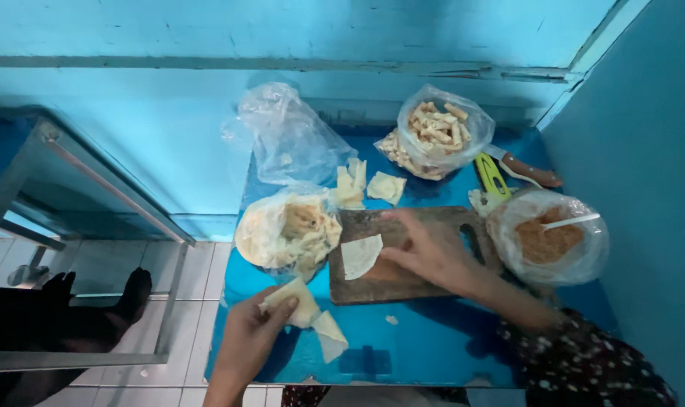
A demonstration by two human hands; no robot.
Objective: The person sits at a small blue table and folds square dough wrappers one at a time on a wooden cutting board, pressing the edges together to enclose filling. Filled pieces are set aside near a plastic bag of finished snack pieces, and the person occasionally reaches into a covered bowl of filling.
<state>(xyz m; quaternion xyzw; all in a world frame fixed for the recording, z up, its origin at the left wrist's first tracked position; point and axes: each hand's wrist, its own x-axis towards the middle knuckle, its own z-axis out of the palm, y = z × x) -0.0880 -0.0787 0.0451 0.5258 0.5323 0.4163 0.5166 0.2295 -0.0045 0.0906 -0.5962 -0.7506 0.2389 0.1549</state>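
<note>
A thin, pale wrapper sheet [360, 255] is lying flat on the left half of a dark wooden cutting board [372, 286], roughly triangular, with its long axis running from the board's near left up toward the far right and its narrow tip pointing at the near edge. The right hand [431, 252] is resting on the board just beside it, fingers spread loosely, fingertips touching the sheet's right edge. The left hand [253, 337] is hovering over the near left corner of the blue table [433, 343], pinching a small stack of folded wrappers [305, 313] between thumb and fingers; one corner is hanging down toward the near edge.

Left of the board, a plastic bag of more wrappers [288, 230] is sitting open near the table's left edge. Beyond the board, loose wrapper pieces [369, 187] are lying toward the far edge, with a crumpled clear bag [289, 139] at the far left corner. A bag of rolled pastry sticks [436, 134] is sitting at the far edge. To the board's right, a plastic-lined bowl of brown filling [547, 240] is holding a white spoon [572, 221]. Behind it, a yellow-green peeler [492, 176] and a wooden-handled knife [527, 170] are lying near the far right corner.

Turquoise walls are closing in behind and to the right. White floor tiles and a metal frame [94, 181] are showing on the left.
</note>
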